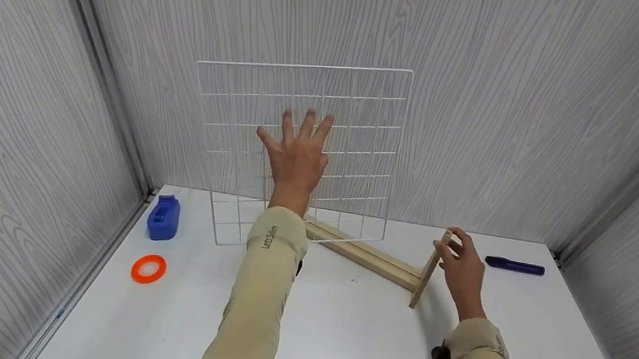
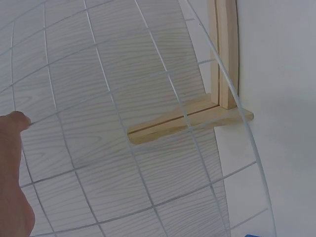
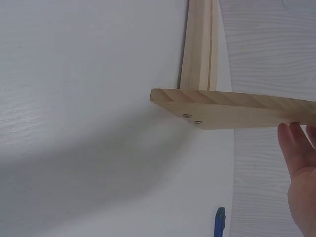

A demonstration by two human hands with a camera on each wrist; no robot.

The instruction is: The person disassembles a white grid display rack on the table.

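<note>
A white wire grid panel (image 1: 304, 66) stands tilted above the table. My left hand (image 1: 297, 160), fingers straight and spread, lies over its middle; the left wrist view shows a fingertip (image 2: 19, 120) by a wire. Behind and below the grid runs a wooden stand (image 1: 367, 261) with a grooved bar. Its slotted far end piece (image 2: 168, 123) shows through the wires in the left wrist view. My right hand (image 1: 464, 274) pinches the top of the near end board (image 1: 430, 269) between thumb and fingers. Two screw heads (image 3: 192, 119) show on that board's outer face.
At the left of the white table (image 1: 345, 348) are a blue plastic holder (image 1: 163, 219), possibly a tape dispenser, and an orange ring (image 1: 148, 268). A dark blue box cutter (image 1: 514, 265) lies at the back right. Wood-patterned walls (image 1: 495, 104) enclose the table's back and sides.
</note>
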